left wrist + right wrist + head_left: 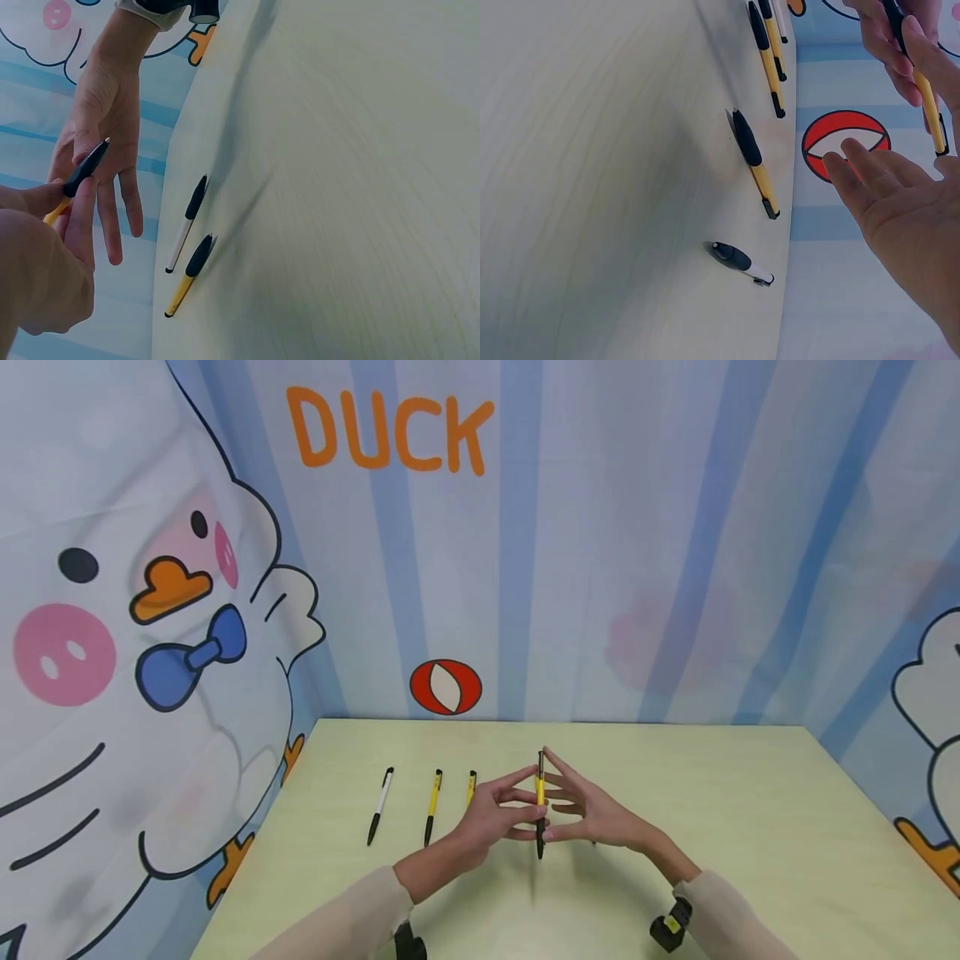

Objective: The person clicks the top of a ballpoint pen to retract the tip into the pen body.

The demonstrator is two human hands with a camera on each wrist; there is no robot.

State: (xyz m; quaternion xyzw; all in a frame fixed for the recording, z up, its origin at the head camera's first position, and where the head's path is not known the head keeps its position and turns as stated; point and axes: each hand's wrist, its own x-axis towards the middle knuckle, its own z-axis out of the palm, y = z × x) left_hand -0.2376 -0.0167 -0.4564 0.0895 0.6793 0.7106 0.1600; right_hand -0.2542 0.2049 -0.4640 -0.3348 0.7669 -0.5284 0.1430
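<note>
A yellow ballpoint pen [540, 789] with a black grip stands upright between my two hands, its black tip pointing down. My left hand [483, 821] pinches it from the left with thumb and fingers. From the right, my right hand [596, 812] has its index fingertip at the pen's top end and its thumb [930, 52] against the black grip. The other right fingers [862, 176] are extended, apart from the pen. On the table to the left lie a white pen [380, 806] and a yellow pen [432, 807]; another yellow pen [471, 787] is partly hidden by my left hand.
The right wrist view shows a further yellow pen [756, 165] and a second white pen [742, 262] on the pale table [750, 827], mostly behind my hands in the head view. A printed duck curtain [600, 527] hangs behind the table's far edge.
</note>
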